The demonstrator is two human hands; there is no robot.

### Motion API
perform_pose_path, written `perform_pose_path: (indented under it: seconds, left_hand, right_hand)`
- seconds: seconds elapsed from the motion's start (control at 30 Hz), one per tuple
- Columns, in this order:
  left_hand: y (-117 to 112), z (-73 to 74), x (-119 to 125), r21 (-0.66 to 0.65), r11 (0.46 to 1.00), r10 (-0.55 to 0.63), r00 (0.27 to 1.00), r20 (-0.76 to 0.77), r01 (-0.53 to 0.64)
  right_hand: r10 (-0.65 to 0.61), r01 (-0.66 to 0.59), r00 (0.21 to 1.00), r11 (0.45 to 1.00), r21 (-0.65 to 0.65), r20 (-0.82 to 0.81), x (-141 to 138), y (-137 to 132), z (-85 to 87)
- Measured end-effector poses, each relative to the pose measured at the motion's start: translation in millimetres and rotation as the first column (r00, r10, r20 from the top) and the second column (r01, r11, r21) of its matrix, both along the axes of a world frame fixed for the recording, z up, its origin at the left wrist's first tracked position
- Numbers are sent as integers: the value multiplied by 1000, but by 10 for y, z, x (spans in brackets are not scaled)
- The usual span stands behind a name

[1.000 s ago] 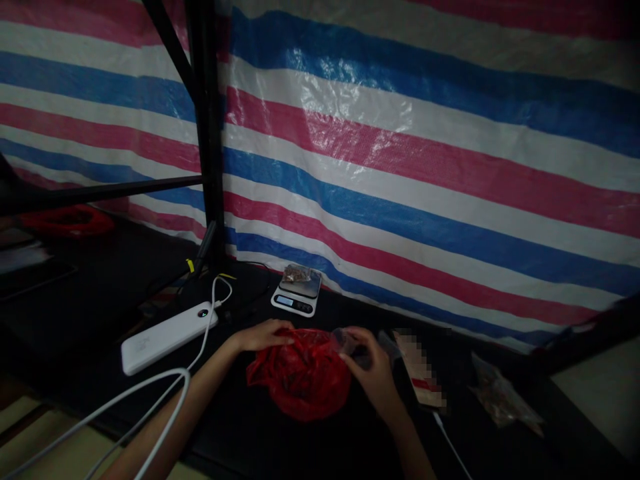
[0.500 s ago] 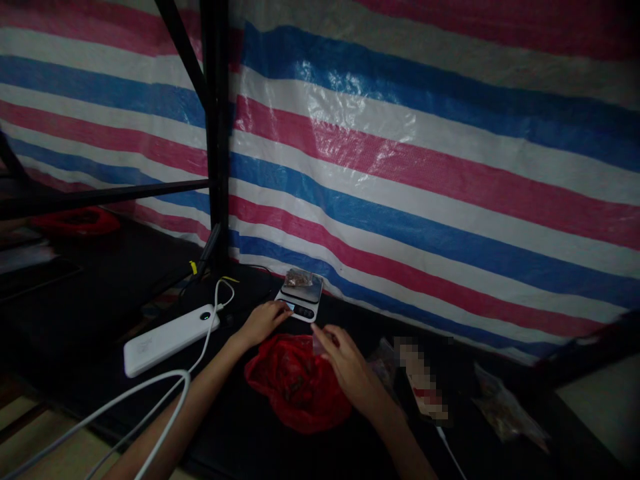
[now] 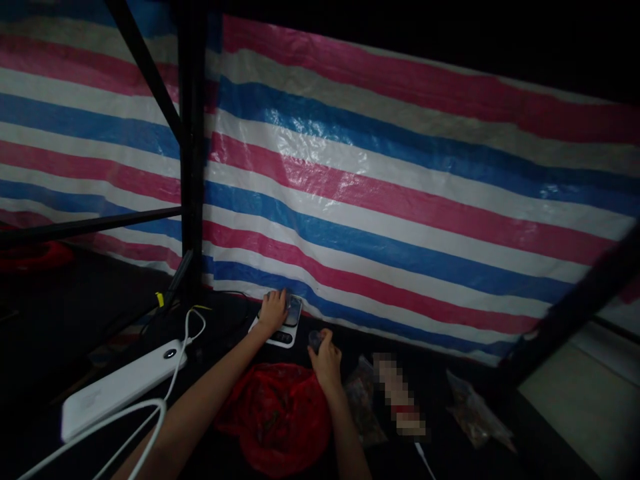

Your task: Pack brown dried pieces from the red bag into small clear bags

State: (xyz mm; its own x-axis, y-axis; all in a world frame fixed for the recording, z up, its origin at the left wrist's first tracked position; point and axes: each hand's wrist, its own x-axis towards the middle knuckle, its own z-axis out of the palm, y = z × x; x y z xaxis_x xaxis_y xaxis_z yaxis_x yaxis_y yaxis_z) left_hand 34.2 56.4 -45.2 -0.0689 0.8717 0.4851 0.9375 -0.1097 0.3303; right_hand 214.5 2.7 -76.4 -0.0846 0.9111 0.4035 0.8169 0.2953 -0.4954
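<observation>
Both hands near the back edge (image 3: 345,325), left fingers (image 3: 274,303) spread on a kitchen scale (image 3: 283,339), right fingers (image 3: 323,347) round a clear cup (image 3: 315,341).

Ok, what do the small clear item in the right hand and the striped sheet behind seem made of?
The small clear item looks like transparent plastic, with a dull see-through sheen, though it is too small and dark to be sure. The striped sheet seems to be woven plastic tarpaulin, glossy, with a fine weave showing where light strikes it.
</observation>
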Motion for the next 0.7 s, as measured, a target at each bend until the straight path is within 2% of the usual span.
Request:
perform_pose_path:
  seconds: [0.13, 0.27, 0.37, 0.43, 0.5, 0.53, 0.57, 0.63, 0.7]
  left_hand:
    - [27, 52, -63, 35, 999, -21, 993, 120, 17]
    - [4, 167, -225, 66, 996, -82, 951, 297, 65]
    - [-151, 211, -283, 92, 989, -143, 899, 414, 115]
    - [-341, 180, -238, 122, 978, -211, 818, 536, 172]
    - [-566, 95, -135, 164, 946, -307, 618, 724, 278]
    - [-675, 39, -73, 171, 928, -328, 515, 792, 330]
    - [-772, -20, -12, 164, 915, -327, 441, 836, 368]
    - [-915, -124, 88, 145, 909, -300, 372, 878, 391]
    - [-987, -184, 140, 138, 915, -280, 351, 894, 378]
  right_hand:
    - [-25, 25, 999, 1000, 1, -29, 60, -14, -26]
    - [-3, 13, 993, 997, 79, -121, 62, -66, 116]
    - [84, -57, 980, 987, 148, -180, 10, -142, 256]
    - [159, -119, 964, 974, 192, -212, -41, -190, 319]
    - [223, -169, 943, 960, 222, -247, -95, -215, 330]
    - [248, -189, 930, 956, 225, -272, -121, -217, 313]
    - [273, -212, 913, 953, 218, -304, -144, -212, 283]
    - [311, -261, 868, 949, 178, -387, -178, -189, 199]
    - [306, -282, 823, 951, 123, -479, -196, -162, 118]
